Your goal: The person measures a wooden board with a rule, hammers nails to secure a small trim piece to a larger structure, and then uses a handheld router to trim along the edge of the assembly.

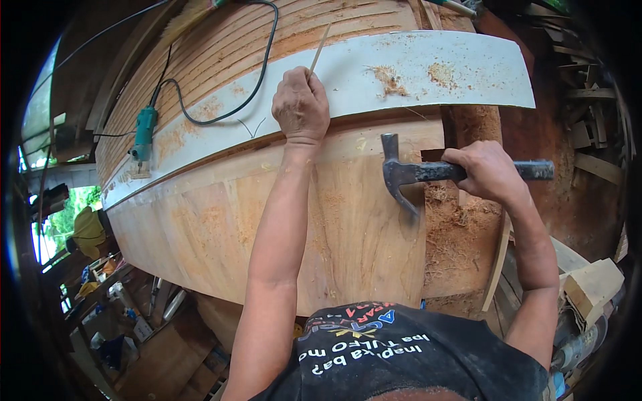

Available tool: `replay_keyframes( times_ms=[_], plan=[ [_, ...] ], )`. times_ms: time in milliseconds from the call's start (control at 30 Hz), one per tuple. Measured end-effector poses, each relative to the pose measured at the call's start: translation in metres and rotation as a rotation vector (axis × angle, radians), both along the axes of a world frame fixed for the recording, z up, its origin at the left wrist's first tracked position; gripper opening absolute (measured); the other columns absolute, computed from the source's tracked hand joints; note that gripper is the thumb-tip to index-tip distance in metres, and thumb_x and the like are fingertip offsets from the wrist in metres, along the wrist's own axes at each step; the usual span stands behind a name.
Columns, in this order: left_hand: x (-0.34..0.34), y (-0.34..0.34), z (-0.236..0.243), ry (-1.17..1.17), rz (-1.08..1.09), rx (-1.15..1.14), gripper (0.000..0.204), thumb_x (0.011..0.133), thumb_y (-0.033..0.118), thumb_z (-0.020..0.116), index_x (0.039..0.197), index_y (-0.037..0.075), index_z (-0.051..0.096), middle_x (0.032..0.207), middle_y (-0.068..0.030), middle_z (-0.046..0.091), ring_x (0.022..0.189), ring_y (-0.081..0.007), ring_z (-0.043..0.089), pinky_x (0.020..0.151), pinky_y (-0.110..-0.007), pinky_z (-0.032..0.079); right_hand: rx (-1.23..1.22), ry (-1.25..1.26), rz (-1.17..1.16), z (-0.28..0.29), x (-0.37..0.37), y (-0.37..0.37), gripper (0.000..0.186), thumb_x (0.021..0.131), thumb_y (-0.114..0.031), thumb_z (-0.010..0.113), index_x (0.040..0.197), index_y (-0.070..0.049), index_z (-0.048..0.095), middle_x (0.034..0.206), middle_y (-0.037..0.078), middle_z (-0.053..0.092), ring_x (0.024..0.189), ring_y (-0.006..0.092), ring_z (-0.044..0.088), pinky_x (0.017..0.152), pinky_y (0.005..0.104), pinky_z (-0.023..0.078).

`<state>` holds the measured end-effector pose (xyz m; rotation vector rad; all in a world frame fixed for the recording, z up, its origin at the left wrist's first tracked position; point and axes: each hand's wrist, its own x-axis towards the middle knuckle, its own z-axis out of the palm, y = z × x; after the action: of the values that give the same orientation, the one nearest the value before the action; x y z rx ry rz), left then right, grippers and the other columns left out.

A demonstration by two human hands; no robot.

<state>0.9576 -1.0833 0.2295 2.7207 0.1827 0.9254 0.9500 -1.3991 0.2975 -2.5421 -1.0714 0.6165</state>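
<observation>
My left hand (301,107) is closed on a thin wooden stick (322,41), resting over a long white board (461,67) with patches of sawdust. My right hand (483,170) grips the dark handle of a claw hammer (394,170), held level at the right of a pale plywood panel (361,227), its claw pointing down. The white board lies along the far side of the panel, on slatted wood (221,40). A teal power tool (145,130) with a black cord sits on the white board's left part.
A straw brush (180,20) lies at the back left. Sawdust-covered wood and a gap border the panel's right end. Offcuts (588,287) are piled at the right. Cluttered shelves and scrap (134,327) fill the lower left, beside a yellow cloth (90,234).
</observation>
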Motion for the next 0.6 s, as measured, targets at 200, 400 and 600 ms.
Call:
replay_keyframes(
  times_ms=[200,400,600],
  plan=[
    [0.007,0.001,-0.008,-0.084,-0.055,0.056,0.01,0.087,0.015,0.061,0.09,0.01,0.054,0.073,-0.0058,0.058,0.065,-0.0263,0.06,0.056,-0.038,0.046,-0.163,0.069,0.211,0.009,0.0,0.027,0.021,0.066,-0.011,0.07,0.084,-0.013,0.061,0.067,0.009,0.063,0.069,0.0312,0.065,0.06,0.0433,0.051],
    [0.005,0.002,-0.009,-0.103,-0.05,0.057,0.009,0.087,0.016,0.062,0.09,0.01,0.055,0.073,-0.0049,0.06,0.062,-0.0256,0.06,0.055,-0.038,0.046,-0.271,0.211,0.344,0.019,-0.006,0.032,0.018,0.069,-0.012,0.069,0.085,-0.017,0.065,0.071,0.009,0.065,0.071,0.0285,0.067,0.065,0.0424,0.052],
    [0.011,0.005,-0.009,-0.123,-0.054,0.062,0.009,0.087,0.016,0.062,0.09,0.01,0.055,0.072,-0.005,0.062,0.061,-0.0257,0.061,0.053,-0.037,0.046,-0.205,-0.039,0.057,0.01,0.006,0.026,0.021,0.07,-0.012,0.071,0.089,-0.015,0.062,0.071,0.009,0.065,0.071,0.0288,0.066,0.064,0.0409,0.053]
  ],
)
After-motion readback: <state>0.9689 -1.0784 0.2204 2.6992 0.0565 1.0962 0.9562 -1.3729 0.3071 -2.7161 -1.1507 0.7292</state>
